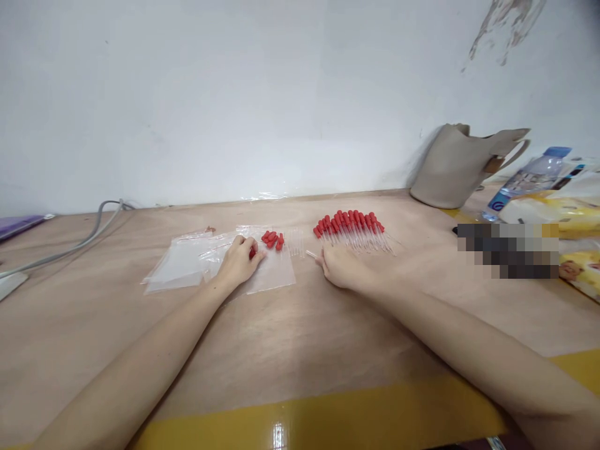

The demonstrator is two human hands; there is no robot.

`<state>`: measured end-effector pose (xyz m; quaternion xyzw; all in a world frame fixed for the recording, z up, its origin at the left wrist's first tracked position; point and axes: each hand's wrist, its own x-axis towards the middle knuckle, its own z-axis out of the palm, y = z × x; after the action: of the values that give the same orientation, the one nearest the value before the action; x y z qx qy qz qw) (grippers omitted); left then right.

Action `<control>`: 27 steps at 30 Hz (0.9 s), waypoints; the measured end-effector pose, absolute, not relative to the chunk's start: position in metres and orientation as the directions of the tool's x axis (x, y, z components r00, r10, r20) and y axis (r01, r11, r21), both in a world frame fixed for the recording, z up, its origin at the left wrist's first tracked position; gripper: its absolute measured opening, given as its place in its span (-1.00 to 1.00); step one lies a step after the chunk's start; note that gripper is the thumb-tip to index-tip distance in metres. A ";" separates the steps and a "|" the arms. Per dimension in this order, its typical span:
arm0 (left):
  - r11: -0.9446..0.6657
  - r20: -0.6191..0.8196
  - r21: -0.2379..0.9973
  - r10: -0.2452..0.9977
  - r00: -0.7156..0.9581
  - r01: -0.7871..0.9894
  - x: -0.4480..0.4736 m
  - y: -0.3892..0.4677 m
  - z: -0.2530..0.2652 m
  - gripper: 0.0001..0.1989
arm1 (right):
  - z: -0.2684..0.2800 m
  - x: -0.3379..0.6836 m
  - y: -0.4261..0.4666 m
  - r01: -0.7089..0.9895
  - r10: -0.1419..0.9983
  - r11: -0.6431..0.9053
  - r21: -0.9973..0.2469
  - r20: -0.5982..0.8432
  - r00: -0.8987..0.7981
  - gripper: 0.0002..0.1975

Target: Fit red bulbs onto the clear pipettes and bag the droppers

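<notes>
My left hand [240,260] is closed, with a red rubber bulb [254,250] showing between its fingers. It rests over a clear plastic bag [269,275] on the table. Beside its fingertips, several more red bulbs lie in a small pile [270,239]. To the right of them is a row of thin clear tubes [295,242]. My right hand [341,265] pinches one clear dropper tube [312,254], whose end points left toward the bag. Just beyond that hand lies a fanned row of red-capped droppers [351,225], their clear stems partly hidden by it.
More clear zip bags [180,265] lie at the left, near a grey cable [96,228]. At the back right stand a beige pitcher-shaped container [457,165] and a leaning water bottle [527,181], with yellow packages [557,209] beside them. Yellow tape [319,419] runs along the front edge.
</notes>
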<state>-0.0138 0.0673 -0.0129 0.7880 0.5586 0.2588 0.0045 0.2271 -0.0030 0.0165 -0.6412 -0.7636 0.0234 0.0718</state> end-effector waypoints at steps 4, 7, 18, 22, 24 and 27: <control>-0.339 0.476 0.314 0.864 0.162 0.887 -0.014 0.066 -0.011 -0.92 | -0.002 0.241 -0.013 0.918 0.871 0.380 -0.116 0.377 -0.313 -0.76; -0.402 0.586 0.414 0.804 0.098 0.817 -0.005 0.056 -0.008 -0.81 | -0.019 0.252 -0.012 0.824 0.761 0.529 -0.204 0.543 -0.354 -0.78; -0.687 0.451 0.513 0.725 0.520 0.514 0.040 -0.001 -0.013 -0.84 | -0.029 0.251 -0.013 0.679 0.590 0.712 -0.178 0.676 -0.441 -0.82; -0.666 0.456 0.580 0.743 0.491 0.469 0.038 -0.001 -0.011 -0.85 | -0.027 0.249 -0.016 0.675 0.580 0.717 -0.175 0.686 -0.439 -0.81; -0.648 0.445 0.620 0.755 0.483 0.442 0.037 0.001 -0.012 -0.84 | -0.027 0.248 -0.017 0.669 0.586 0.719 -0.189 0.682 -0.437 -0.81; -0.630 0.427 0.671 0.759 0.492 0.391 0.037 0.003 -0.015 -0.82 | -0.026 0.248 -0.018 0.655 0.591 0.728 -0.203 0.671 -0.448 -0.80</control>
<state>0.0370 0.0029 -0.0151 0.8260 0.3479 0.3646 0.2525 0.2484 -0.0178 -0.0261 -0.3663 -0.8499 -0.0425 0.3763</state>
